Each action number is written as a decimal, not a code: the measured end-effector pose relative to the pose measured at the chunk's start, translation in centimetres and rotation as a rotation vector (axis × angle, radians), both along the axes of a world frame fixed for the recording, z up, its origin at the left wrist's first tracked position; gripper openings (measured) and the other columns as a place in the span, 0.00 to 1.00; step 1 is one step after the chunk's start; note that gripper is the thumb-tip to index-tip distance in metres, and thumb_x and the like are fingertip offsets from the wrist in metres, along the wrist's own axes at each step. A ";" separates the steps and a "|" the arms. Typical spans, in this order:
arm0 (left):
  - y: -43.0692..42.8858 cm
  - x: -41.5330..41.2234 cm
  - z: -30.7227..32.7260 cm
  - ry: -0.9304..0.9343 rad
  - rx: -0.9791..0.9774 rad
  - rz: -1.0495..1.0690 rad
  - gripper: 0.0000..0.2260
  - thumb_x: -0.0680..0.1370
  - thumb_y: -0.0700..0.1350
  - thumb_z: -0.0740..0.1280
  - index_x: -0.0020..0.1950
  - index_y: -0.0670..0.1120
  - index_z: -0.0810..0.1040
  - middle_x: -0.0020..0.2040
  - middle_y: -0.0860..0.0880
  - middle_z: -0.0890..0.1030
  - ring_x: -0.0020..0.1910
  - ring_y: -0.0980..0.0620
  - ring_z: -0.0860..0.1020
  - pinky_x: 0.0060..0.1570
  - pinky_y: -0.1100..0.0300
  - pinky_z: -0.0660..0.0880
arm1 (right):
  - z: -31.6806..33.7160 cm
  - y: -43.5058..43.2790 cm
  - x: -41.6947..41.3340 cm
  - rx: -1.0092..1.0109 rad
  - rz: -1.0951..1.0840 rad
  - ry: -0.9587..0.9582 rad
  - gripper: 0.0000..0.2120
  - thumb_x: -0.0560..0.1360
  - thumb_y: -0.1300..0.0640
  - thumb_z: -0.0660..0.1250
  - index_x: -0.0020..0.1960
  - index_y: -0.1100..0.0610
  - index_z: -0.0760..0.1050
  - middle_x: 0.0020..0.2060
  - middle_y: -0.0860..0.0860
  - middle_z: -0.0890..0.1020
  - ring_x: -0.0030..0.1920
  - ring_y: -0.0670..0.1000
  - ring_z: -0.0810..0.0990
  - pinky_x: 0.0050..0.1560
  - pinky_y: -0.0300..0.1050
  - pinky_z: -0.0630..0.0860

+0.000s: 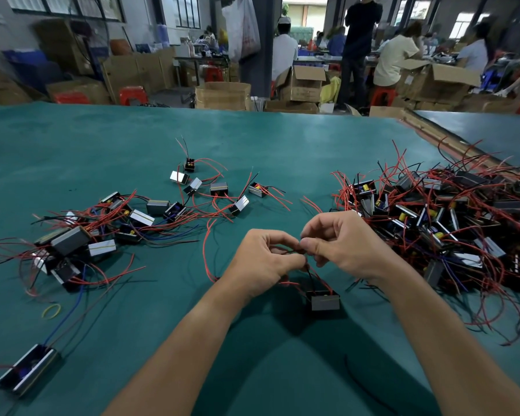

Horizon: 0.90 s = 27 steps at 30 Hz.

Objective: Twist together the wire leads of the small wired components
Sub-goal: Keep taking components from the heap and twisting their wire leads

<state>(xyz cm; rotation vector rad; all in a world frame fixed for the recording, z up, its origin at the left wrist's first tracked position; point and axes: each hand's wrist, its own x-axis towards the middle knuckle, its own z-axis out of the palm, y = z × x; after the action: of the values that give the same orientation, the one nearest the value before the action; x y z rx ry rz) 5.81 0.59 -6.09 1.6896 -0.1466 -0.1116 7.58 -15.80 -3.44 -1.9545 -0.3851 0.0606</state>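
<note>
Leads (291, 251), thin, dark and red: we pinch them between the curled fingertips of our left hand (260, 265) and our right hand (344, 244), the two grips nearly touching above the green table (252, 136). Component (325, 300), small, grey-faced: just below the pinch and nearer us, its wires rising to our fingers. Heap of like components (451, 223), tangled in red wire: right of our right hand. Looser scatter (108, 232): well left. Yellow rubber band (51, 311): near left.
</note>
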 end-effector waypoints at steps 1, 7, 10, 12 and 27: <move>0.0 0.0 0.0 -0.003 0.001 0.000 0.08 0.71 0.34 0.73 0.37 0.47 0.83 0.31 0.45 0.81 0.22 0.57 0.69 0.25 0.66 0.69 | 0.0 0.0 0.0 -0.006 -0.001 -0.004 0.03 0.74 0.69 0.71 0.43 0.66 0.77 0.30 0.60 0.80 0.24 0.47 0.75 0.28 0.36 0.74; 0.2 -0.1 0.5 0.010 -0.055 -0.040 0.09 0.75 0.34 0.70 0.38 0.45 0.83 0.30 0.50 0.83 0.21 0.60 0.72 0.24 0.67 0.70 | -0.1 -0.1 0.1 -0.012 0.003 -0.017 0.03 0.74 0.69 0.71 0.41 0.65 0.78 0.29 0.56 0.80 0.25 0.48 0.76 0.28 0.38 0.75; 0.1 -0.2 0.5 0.025 -0.048 -0.035 0.09 0.76 0.34 0.69 0.38 0.44 0.82 0.30 0.50 0.82 0.21 0.60 0.70 0.24 0.67 0.70 | 0.0 -0.1 0.1 -0.029 0.015 -0.032 0.04 0.74 0.69 0.71 0.41 0.64 0.78 0.29 0.55 0.80 0.25 0.48 0.76 0.29 0.39 0.75; 0.1 -0.2 0.6 0.034 -0.043 -0.028 0.08 0.76 0.34 0.69 0.38 0.44 0.81 0.31 0.49 0.81 0.21 0.59 0.68 0.24 0.67 0.69 | 0.0 -0.3 0.0 -0.050 0.036 -0.041 0.05 0.74 0.69 0.70 0.40 0.63 0.79 0.29 0.55 0.81 0.27 0.49 0.77 0.32 0.42 0.76; 1.3 -0.1 1.3 0.092 -0.056 -0.183 0.08 0.77 0.34 0.67 0.40 0.42 0.81 0.30 0.52 0.80 0.25 0.58 0.69 0.29 0.69 0.68 | 0.7 -1.3 0.0 -0.083 0.114 -0.122 0.08 0.70 0.68 0.75 0.39 0.56 0.84 0.31 0.51 0.84 0.32 0.44 0.78 0.37 0.42 0.76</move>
<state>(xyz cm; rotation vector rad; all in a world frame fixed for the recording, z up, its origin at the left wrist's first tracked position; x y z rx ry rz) 5.76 1.89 -4.81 1.6099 -0.2336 -0.3187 7.54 -17.08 -2.73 -2.0222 -0.5827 0.0309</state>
